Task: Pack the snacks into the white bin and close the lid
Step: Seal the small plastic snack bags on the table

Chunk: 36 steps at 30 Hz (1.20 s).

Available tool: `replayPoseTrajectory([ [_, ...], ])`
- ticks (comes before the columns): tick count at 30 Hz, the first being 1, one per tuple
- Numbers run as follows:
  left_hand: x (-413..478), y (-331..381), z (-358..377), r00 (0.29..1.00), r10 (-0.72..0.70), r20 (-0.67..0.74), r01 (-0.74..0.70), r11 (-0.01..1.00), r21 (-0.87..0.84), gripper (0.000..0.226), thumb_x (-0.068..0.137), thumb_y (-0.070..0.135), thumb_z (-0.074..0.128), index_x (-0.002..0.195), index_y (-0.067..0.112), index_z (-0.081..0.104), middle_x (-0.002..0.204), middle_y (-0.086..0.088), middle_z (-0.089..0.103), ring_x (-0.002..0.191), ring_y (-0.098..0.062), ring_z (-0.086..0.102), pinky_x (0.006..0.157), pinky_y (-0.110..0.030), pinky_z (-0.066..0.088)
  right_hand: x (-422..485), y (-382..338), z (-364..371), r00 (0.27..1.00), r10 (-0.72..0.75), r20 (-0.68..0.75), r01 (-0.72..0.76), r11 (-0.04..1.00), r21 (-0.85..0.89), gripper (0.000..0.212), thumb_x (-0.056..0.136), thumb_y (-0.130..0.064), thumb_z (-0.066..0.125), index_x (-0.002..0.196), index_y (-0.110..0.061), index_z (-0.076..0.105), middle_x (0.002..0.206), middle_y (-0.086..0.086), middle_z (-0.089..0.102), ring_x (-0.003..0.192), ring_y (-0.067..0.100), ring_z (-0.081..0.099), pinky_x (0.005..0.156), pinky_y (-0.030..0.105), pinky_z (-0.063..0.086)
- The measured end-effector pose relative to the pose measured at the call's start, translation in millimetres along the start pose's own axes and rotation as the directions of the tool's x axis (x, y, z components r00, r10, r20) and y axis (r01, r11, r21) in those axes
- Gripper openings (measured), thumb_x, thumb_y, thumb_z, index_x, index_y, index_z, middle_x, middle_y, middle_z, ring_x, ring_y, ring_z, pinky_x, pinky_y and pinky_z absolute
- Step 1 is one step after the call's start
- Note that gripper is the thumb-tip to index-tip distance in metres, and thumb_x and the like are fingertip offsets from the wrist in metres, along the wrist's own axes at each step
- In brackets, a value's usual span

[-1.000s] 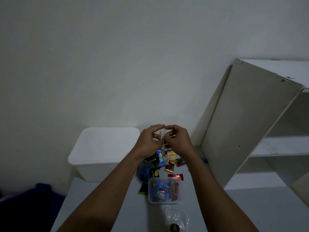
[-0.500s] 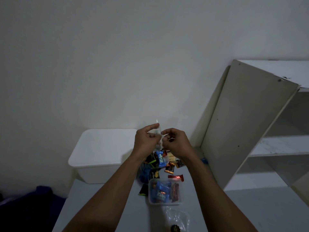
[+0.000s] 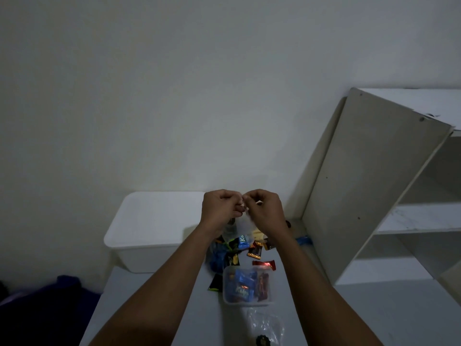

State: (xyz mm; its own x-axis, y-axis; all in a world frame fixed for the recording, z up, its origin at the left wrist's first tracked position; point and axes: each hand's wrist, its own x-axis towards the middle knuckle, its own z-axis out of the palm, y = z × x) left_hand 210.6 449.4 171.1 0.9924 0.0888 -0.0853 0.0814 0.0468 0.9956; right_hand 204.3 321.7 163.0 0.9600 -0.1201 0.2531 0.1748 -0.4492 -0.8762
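Both the left hand (image 3: 219, 208) and right hand (image 3: 265, 211) are pinching what is probably a clear bag (image 3: 242, 221); being light, limp and slippery, it is asking for a grip at the top edge.

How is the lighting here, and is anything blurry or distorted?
Head view: dim, flat light overall; a soft shadow lies on the right side of the white bin; the clear packet pinched between left hand and right hand is smeared and unreadable; the wide-angle lens splays the white shelf unit outward.
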Motion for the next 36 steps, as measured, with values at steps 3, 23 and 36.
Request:
replayPoseTrajectory([
  [3,2.3,-0.7,-0.9,1.0,0.003,0.003,-0.003,1.0,0.002,0.015,0.092,0.017,0.067,0.089,0.003,0.072,0.072,-0.011,0.071,0.063,-0.021,0.07,0.07,-0.039,0.06,1.4,-1.7,-0.4,0.999,-0.013,0.03,0.014,0.999,-0.031,0.018,0.096,-0.02,0.06,0.09,-0.01,0.074,0.074,-0.001,0.069,0.065,0.011,0.065,0.064,0.03,0.055],
  [23,7.6,-18.9,27.9,0.981,-0.142,-0.136,0.105,0.963,-0.248,0.017,0.092,0.026,0.064,0.095,0.011,0.071,0.099,-0.003,0.072,0.095,-0.017,0.067,0.079,-0.038,0.051,-50.9,70.1,-25.1,0.884,0.194,0.426,-0.289,0.942,0.172,0.09,0.062,-0.052,0.087,0.141,-0.037,0.046,0.131,-0.011,0.058,0.116,0.014,0.061,0.088,0.038,0.058],
  [36,-45.9,-150.8,103.5,0.951,-0.275,0.141,0.258,0.957,0.129,0.033,0.086,0.008,0.07,0.114,0.013,0.053,0.114,-0.003,0.058,0.093,-0.015,0.059,0.065,-0.025,0.05,-105.4,170.1,-89.5,0.735,0.662,0.146,-0.676,0.701,0.229,0.01,0.098,-0.027,0.058,0.092,-0.019,0.06,0.099,0.012,0.068,0.086,0.029,0.064,0.07,0.047,0.053],
])
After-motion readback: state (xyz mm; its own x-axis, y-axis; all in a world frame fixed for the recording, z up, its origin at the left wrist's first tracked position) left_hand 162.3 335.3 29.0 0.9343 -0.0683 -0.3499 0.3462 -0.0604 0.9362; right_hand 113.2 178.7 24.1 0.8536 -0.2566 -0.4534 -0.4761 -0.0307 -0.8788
